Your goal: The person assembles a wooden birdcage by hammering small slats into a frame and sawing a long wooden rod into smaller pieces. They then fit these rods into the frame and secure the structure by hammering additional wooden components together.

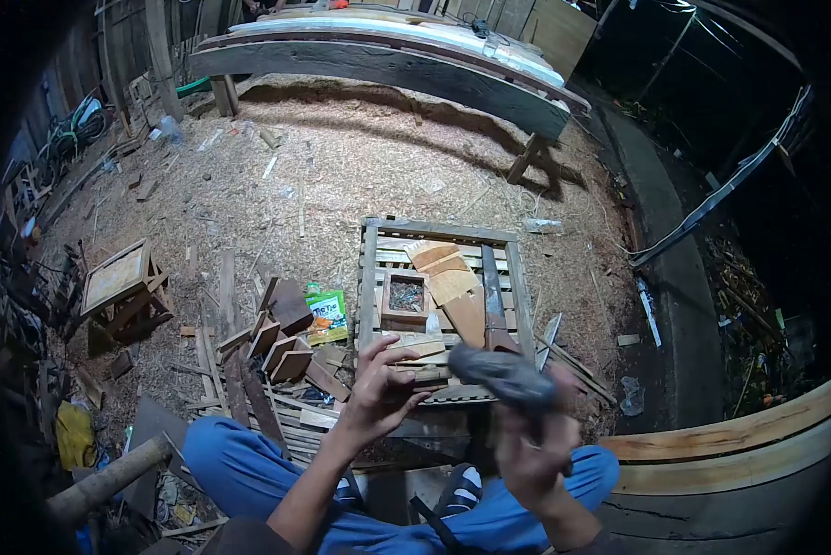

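My right hand (537, 453) is wrapped round a hammer, its dark grey head (503, 375) blurred and raised over the near right corner of a low slatted wooden stand (369, 268). My left hand (375, 398) hovers at the stand's near left edge, fingers curled and thumb apart, with nothing visible between them. On the slats sits a small square wooden box (403, 320) of small dark metallic bits, too small to make out. Beside it lie a tapering wooden piece (468, 314), pale thin wood pieces (438, 264) and a dark narrow strip (492, 287).
Dark wood blocks (290, 305), a green snack packet (327, 317) and loose strips lie left of the stand. A small wooden frame stand (115, 282) is farther left. A long workbench (387, 74) spans the back. Long boards (739, 439) lie at right; shavings cover the ground.
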Motion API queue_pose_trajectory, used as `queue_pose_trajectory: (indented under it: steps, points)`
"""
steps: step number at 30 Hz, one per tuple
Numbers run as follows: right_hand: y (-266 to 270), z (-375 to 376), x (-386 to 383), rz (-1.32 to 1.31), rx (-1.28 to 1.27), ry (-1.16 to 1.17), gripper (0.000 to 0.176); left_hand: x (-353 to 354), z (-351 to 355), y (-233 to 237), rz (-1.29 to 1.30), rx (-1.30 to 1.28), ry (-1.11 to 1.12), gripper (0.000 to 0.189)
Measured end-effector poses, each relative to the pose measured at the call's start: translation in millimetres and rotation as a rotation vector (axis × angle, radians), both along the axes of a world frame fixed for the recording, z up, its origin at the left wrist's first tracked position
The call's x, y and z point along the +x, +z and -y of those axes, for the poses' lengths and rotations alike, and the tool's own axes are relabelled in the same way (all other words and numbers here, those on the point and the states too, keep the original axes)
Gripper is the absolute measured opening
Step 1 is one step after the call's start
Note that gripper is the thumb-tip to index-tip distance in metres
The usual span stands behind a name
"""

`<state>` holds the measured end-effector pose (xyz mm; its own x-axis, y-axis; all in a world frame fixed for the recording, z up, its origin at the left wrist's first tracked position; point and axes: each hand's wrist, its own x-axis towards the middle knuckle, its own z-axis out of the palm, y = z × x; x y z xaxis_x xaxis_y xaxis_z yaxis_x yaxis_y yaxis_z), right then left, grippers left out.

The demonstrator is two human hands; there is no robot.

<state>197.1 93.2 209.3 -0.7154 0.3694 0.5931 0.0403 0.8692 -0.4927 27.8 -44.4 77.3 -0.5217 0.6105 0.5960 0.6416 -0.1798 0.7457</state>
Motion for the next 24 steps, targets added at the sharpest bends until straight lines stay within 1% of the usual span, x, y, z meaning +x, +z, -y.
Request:
queue_pose_trajectory:
  steps: [2,4,5,6,8,9,10,11,12,14,16,17,18,20,21,22,24]
  points:
    - [0,5,-13,0.315,0.034,-0.093,0.055,5,0,0,-0.001,0.002,-0.017,0.051]
    - [-1,-3,-16,0.261,0.016,-0.096,0.055,1,-1,0,-0.018,0.008,-0.003,0.052]
    - [0,-5,-16,0.116,-0.035,-0.076,0.054,1,-1,-1,-0.023,0.021,-0.016,0.047]
    - [-1,-4,-13,-0.02,-0.096,-0.058,0.054,3,-1,-2,-0.013,0.021,-0.01,0.047]
    - [-4,3,-2,-0.183,-0.086,-0.041,0.057,3,0,-1,0.014,0.021,-0.022,0.046]
    - [-7,4,2,-0.047,0.01,-0.038,0.058,4,0,2,0.009,0.012,0.004,0.049]
    - [-9,4,2,0.086,0.111,-0.03,0.06,1,0,2,0.008,0.01,0.007,0.049]
    - [-15,9,-3,0.269,0.074,-0.077,0.068,0,0,0,0.017,0.001,0.017,0.05]
    - [-17,7,-6,0.242,-0.032,-0.107,0.073,1,1,-2,0.027,-0.013,0.014,0.05]
    - [1,3,-10,0.197,-0.075,-0.067,0.067,-2,-1,-3,0.001,0.001,-0.005,0.05]
    - [5,5,-12,-0.089,-0.114,-0.045,0.06,4,0,-5,0.025,0.008,0.005,0.05]
    - [12,12,-12,-0.183,-0.118,-0.065,0.056,5,-1,-7,0.037,0.016,0.005,0.05]
    - [5,13,-9,-0.208,-0.054,-0.097,0.06,5,1,-6,0.038,0.007,0.004,0.05]
    - [-7,13,-5,0.263,0.088,-0.08,0.066,3,-1,-2,0.003,0.025,0.009,0.049]
    - [-9,11,-7,0.258,0.033,-0.074,0.07,3,1,-5,0.05,0.003,0.017,0.049]
    - [-5,11,-6,0.255,0.036,-0.086,0.07,4,0,-4,0.047,0.007,0.006,0.049]
    - [9,9,-10,0.128,-0.143,-0.043,0.064,7,-1,-3,0.006,0.003,0.031,0.049]
